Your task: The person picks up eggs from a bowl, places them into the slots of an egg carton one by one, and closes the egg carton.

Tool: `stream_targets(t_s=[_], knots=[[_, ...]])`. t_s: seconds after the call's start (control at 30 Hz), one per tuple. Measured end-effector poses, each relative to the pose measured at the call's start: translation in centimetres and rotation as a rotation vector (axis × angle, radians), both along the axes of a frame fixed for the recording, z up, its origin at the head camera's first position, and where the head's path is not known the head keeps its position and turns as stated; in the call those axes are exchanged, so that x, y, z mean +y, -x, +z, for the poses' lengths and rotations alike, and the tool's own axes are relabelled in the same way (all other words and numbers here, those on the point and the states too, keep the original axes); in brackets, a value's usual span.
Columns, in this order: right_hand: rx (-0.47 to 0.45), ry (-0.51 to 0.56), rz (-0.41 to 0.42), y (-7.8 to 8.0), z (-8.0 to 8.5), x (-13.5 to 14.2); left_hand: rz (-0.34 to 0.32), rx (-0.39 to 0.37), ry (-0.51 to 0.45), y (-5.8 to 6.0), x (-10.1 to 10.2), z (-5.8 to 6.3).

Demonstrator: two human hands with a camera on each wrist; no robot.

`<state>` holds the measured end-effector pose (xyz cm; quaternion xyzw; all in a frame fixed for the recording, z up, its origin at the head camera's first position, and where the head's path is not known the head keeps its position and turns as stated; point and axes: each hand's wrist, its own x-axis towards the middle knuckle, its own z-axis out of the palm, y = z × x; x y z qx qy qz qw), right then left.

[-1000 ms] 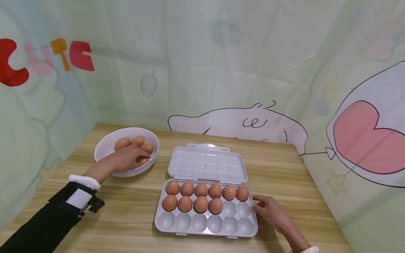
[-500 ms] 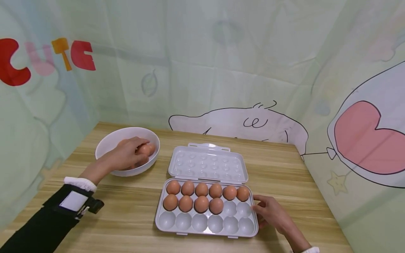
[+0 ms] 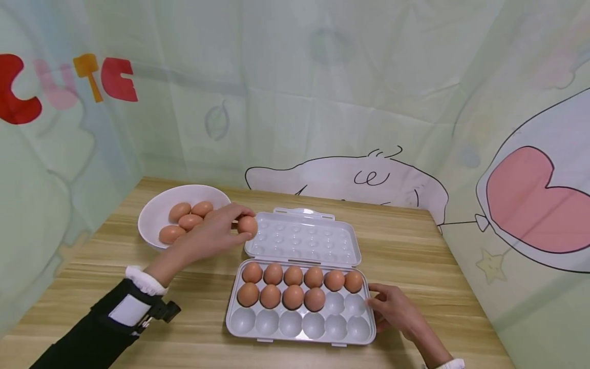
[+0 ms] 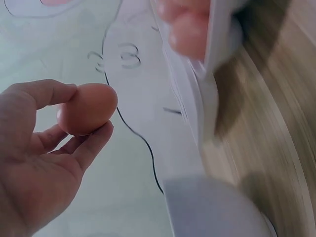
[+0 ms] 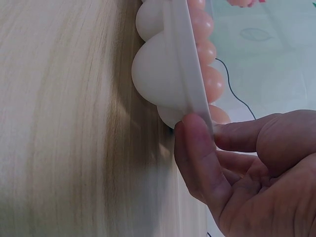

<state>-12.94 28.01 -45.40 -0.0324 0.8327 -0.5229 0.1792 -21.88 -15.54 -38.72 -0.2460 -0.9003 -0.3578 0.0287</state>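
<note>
My left hand (image 3: pixel 209 236) pinches a brown egg (image 3: pixel 248 227) between thumb and fingertips, raised between the bowl and the egg tray's lid. In the left wrist view the egg (image 4: pixel 89 108) shows whole, lying across the fingertips. The grey plastic egg tray (image 3: pixel 301 337) stands with its lid (image 3: pixel 301 241) folded back. Brown eggs fill its back row and most of the middle row; bare cups show at the middle row's right end and along the front. My right hand (image 3: pixel 394 312) grips the tray's right rim, thumb above and fingers below, as the right wrist view (image 5: pixel 256 168) shows.
A white bowl (image 3: pixel 149 215) with several brown eggs (image 3: pixel 190 221) stands at the back left of the wooden table (image 3: pixel 184 318), partly hidden by my left hand. A printed cloth (image 3: pixel 295 102) hangs close behind and along the sides of the table.
My left hand has picked an egg out of the bowl, lifted it over the rim and carried it right, toward the lid. The right hand and the tray stay in place.
</note>
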Motion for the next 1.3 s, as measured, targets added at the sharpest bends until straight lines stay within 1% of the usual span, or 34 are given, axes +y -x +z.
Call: stream_targets(t_s=[0.1,0.23,0.43,0.57,0.67,0.77,0.9,1.07,1.1,1.17,1.2,1.3], knots=[[-0.001,-0.002,-0.004,0.0,0.0,0.0,-0.057,-0.005,-0.027,-0.7,2.1,0.1],[0.002,-0.006,-0.003,0.1,0.1,0.0,-0.168,-0.012,-0.071,-1.5,4.7,0.2],[0.001,-0.016,-0.012,0.1,0.2,-0.1,-0.257,-0.022,-0.037,-2.7,8.3,0.4],[0.002,-0.013,-0.013,0.0,0.1,-0.1,-0.315,-0.047,-0.020,-3.1,10.6,0.1],[0.010,-0.011,-0.007,0.0,0.1,-0.1,-0.338,-0.075,0.016,-3.5,12.3,-0.2],[0.007,-0.012,-0.008,0.0,0.1,-0.1,-0.356,-0.080,0.077,-3.9,13.8,-0.5],[0.003,-0.009,-0.006,0.0,0.1,-0.1,-0.385,-0.065,0.135,-4.3,15.7,-1.1],[0.005,-0.001,-0.001,0.0,0.1,-0.1,-0.408,-0.049,0.173,-4.7,17.3,-1.9],[0.005,-0.002,-0.002,0.0,0.1,-0.1,-0.412,-0.042,0.179,-4.7,17.5,-2.1],[0.003,-0.002,-0.004,0.0,0.1,-0.1,-0.420,-0.002,0.199,-4.9,17.8,-2.6],[0.005,-0.003,-0.002,0.0,0.1,-0.1,-0.422,0.030,0.210,-5.0,18.0,-2.8],[0.009,-0.003,-0.001,0.0,0.1,-0.1,-0.420,0.158,0.257,-5.2,18.3,-3.7]])
